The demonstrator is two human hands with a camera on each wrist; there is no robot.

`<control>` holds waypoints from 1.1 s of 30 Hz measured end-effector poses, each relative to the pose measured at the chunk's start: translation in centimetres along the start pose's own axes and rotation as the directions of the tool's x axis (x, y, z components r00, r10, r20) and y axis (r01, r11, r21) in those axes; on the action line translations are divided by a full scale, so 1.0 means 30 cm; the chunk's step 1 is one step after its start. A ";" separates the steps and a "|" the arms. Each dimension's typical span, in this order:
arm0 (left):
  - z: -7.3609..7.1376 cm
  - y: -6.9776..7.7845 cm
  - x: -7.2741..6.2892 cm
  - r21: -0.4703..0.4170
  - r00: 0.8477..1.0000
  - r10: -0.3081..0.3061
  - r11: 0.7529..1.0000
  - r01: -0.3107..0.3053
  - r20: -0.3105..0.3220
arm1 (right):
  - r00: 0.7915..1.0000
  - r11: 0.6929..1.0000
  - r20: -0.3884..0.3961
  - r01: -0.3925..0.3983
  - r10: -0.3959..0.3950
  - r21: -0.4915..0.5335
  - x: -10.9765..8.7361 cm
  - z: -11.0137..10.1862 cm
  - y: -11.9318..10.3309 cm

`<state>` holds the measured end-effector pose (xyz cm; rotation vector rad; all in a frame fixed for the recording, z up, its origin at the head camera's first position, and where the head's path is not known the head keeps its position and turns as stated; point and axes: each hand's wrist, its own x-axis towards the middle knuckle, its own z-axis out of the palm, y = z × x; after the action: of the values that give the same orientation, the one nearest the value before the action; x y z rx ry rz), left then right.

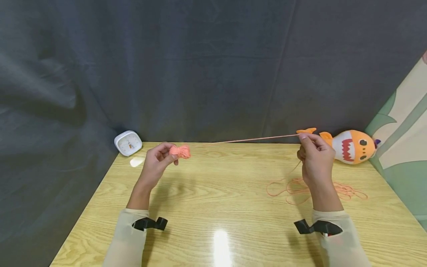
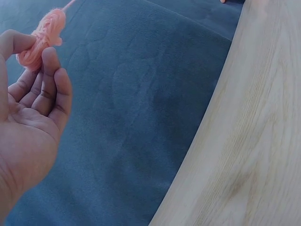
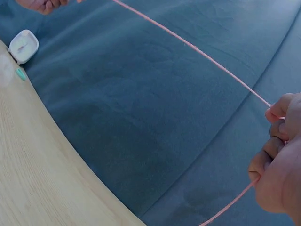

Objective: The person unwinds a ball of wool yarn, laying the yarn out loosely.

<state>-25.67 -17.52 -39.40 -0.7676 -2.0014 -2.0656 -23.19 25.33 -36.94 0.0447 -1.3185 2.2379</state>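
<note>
A small bundle of coral-pink yarn (image 1: pixel 180 151) is pinched between the thumb and fingers of my left hand (image 1: pixel 158 163), raised above the table's left half. In the left wrist view the wound yarn (image 2: pixel 43 37) shows its folded strands. One strand (image 3: pixel 197 48) stretches taut from the bundle across to my right hand (image 1: pixel 315 155), whose thumb and curled fingers grip it. From below that fist the yarn's tail runs down to loose loops (image 1: pixel 297 187) lying on the table, partly hidden behind the right forearm.
The wooden table (image 1: pixel 213 207) ends at a dark cloth backdrop (image 1: pixel 213 74). At the back left corner stands a white clock (image 1: pixel 128 143). An orange and white shark plush (image 1: pixel 353 147) lies at the back right, beside a green and cream patterned panel (image 1: pixel 400 148).
</note>
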 end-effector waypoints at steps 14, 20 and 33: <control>-0.013 0.011 0.000 0.016 0.999 -0.007 1.000 0.008 -0.040 | 0.996 0.999 -0.082 -0.020 0.023 0.038 0.019 -0.033 -0.026; -0.015 0.004 0.000 -0.025 1.000 0.017 1.000 -0.018 -0.026 | 0.991 0.999 -0.136 -0.004 0.009 0.035 0.024 -0.044 -0.056; -0.019 0.004 -0.004 0.012 0.999 -0.015 1.000 0.015 -0.047 | 0.978 0.998 -0.209 -0.015 0.029 0.065 0.046 -0.097 -0.095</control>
<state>-25.65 -18.10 -39.33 -0.6976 -1.9994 -2.0578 -22.35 29.39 -35.78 -0.1794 -1.1413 2.2327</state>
